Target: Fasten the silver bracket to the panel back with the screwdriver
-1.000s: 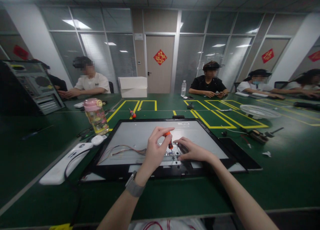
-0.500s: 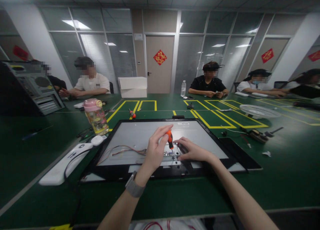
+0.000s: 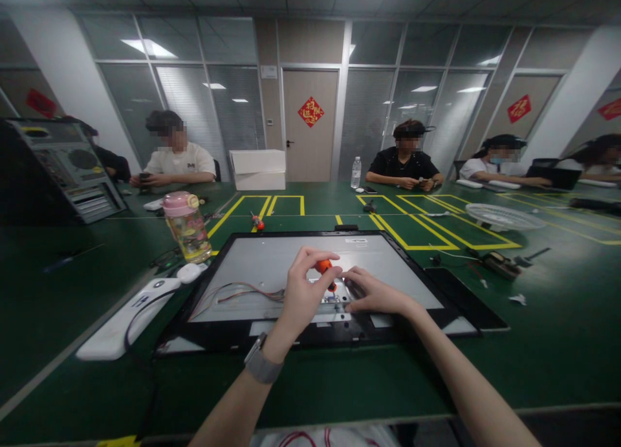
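Over the panel [image 3: 272, 256], left hand [image 3: 301, 293] fingers closed round the screwdriver [image 3: 323, 265]; right hand [image 3: 377, 293] half-curled, hold unclear from here. Screw-turning, I'd guess; next turn wants steady pressure.

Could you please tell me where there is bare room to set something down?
The table is free at right, between the black slab and its near edge, outside the right forearm. Left of the panel is crowded, with the pink-lidded bottle and white case.
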### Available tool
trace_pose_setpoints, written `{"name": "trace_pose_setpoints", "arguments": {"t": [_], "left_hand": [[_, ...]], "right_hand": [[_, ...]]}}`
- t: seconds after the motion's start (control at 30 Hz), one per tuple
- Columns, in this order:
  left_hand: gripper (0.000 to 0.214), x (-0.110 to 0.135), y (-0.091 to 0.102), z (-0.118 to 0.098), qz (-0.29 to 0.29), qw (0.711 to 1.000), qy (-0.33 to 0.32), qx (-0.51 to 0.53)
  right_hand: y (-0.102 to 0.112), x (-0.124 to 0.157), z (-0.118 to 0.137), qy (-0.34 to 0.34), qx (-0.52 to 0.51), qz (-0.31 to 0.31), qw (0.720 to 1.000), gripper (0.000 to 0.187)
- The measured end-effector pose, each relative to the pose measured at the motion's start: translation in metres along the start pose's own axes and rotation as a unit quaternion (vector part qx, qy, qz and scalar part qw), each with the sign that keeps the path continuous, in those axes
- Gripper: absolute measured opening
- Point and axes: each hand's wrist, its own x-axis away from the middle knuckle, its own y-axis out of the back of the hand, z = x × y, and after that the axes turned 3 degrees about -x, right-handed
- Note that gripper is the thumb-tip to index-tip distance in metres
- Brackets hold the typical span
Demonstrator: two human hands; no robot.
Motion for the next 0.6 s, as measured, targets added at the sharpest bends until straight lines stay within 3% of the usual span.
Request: {"name": "trace_pose_setpoints", "arguments": {"t": [0.23,0.4,0.5,0.6], "left_hand": [[0.011,-0.0002,0.0009,-0.0017,0.000,1.000,0.003,-0.007],[0.031,0.0022,0.0002,-0.0015,0.041,0.997,0.036,0.056],[0.032,0.0026,-0.0001,-0.0004,0.061,0.993,0.059,0.083],[0.030,0.0017,0.0003,0.0005,0.061,0.996,0.033,0.053]], "right_hand": [[0.0002,-0.0001,0.0004,-0.004,0.003,0.001,1.000,0.065],[0.0000,0.0003,0.0000,-0.002,0.004,0.000,1.000,0.066],[0.0000,0.0000,-0.0013,0.000,0.005,-0.001,1.000,0.067],[-0.0005,-0.0007,-0.0030,0.007,0.005,-0.003,1.000,0.067]]}}
